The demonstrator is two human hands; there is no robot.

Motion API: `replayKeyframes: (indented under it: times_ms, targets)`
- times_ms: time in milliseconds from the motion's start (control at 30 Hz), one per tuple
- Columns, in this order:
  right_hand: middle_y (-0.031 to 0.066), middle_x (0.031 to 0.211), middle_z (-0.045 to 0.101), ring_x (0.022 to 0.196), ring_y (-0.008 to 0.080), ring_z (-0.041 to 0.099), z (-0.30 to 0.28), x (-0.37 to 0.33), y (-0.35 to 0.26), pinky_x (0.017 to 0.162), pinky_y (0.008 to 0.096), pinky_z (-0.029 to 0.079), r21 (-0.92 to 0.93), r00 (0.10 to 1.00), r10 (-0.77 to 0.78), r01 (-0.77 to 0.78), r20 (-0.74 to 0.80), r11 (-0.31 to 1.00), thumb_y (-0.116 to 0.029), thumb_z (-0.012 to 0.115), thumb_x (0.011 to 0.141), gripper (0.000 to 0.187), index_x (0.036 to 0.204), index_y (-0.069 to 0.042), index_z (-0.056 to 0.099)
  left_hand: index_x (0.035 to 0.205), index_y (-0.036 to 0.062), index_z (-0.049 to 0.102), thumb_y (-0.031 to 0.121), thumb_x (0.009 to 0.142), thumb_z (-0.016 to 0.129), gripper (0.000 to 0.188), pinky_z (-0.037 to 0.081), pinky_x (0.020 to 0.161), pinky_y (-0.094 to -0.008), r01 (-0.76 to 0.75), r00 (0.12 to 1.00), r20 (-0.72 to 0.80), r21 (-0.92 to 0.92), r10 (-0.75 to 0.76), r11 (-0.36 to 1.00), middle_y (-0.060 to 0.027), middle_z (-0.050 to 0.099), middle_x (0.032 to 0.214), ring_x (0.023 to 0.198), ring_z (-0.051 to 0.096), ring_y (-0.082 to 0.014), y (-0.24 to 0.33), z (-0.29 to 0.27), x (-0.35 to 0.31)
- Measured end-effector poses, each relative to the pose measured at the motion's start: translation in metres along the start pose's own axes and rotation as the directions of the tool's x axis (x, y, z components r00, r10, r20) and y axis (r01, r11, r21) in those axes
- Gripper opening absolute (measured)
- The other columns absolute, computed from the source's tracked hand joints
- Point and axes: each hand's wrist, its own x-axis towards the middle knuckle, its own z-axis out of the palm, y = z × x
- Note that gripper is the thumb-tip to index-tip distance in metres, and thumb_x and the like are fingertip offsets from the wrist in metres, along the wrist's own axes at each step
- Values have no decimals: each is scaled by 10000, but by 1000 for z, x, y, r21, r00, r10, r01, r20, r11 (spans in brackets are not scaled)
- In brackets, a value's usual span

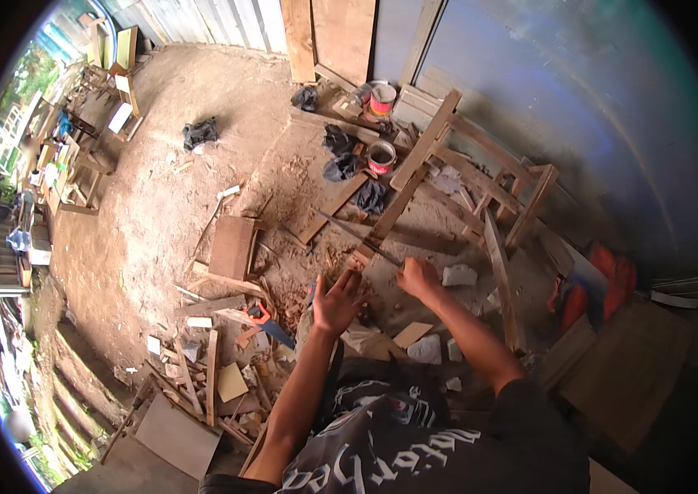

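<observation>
R hand: fist closed round near end of thin tool; exact type unclear at this res. Tool lies up-left of R fist, long axis running from fist to far-left tip, across plank near its close end. Plank axis goes other way: lower-left to upper-right, twd the wooden frame. So tool & plank cross approx square in view; that's the key relation.

L hand: fingers apart, at plank's close end, below tool. Can't tell if it's gripping or just resting. L is nearer plank end; R is nearer tool, off plank's R side. Saw on ground, L of L hand.
</observation>
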Motion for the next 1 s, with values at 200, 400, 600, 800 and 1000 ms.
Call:
replayKeyframes:
  times_ms: [200, 400, 600, 800, 1000]
  targets:
    - [263, 759, 659, 728, 413, 670, -26, 30, 36, 653, 505, 518, 360, 922, -59, -91, 384, 928, -252, 674, 801, 312, 811, 58, 645, 1537, 43, 239, 701, 952, 273, 881, 101, 1195, -548, -11, 1000, 3, 62, 11, 998, -112, 243, 1606, 1505, 129, -236, -3, 2, 9]
    - [199, 627, 636, 585, 316, 675, -49, -24, -32, 567, 440, 530, 72, 880, -347, 388, -324, 919, -208, 658, 828, 229, 821, 21, 644, 1540, 58, 256, 717, 950, 249, 885, 113, 1178, -541, -6, 1000, -7, 119, 7, 993, -100, 273, 1600, 1485, 199, -257, -1, 2, 12]
    - [165, 767, 650, 710, 348, 673, -77, -66, -110, 596, 422, 507, 220, 600, -573, 774, -558, 594, -168, 727, 758, 183, 830, -63, 596, 1481, 50, 378, 681, 969, 246, 823, 173, 1159, -554, 65, 909, 418, -146, 2, 987, -100, 395, 1532, 1414, 333, -276, -4, -49, 16]
    - [244, 791, 655, 769, 398, 672, -2, 2, -3, 682, 513, 544, 20, 999, -8, 9, -40, 1000, -242, 687, 830, 294, 893, 42, 642, 1520, 35, 289, 641, 977, 266, 815, 145, 1183, -552, -8, 1000, 4, 6, 8, 1000, -118, 287, 1590, 1483, 220, -233, -1, -8, 5]
    - [200, 605, 607, 581, 316, 638, -1, 31, 41, 587, 464, 499, 150, 980, -178, 163, 90, 975, -229, 708, 774, 298, 757, 56, 621, 1530, 27, 252, 664, 961, 299, 856, 126, 1191, -545, 24, 999, -27, 81, -22, 996, -121, 267, 1596, 1489, 192, -242, -1, 9, 5]
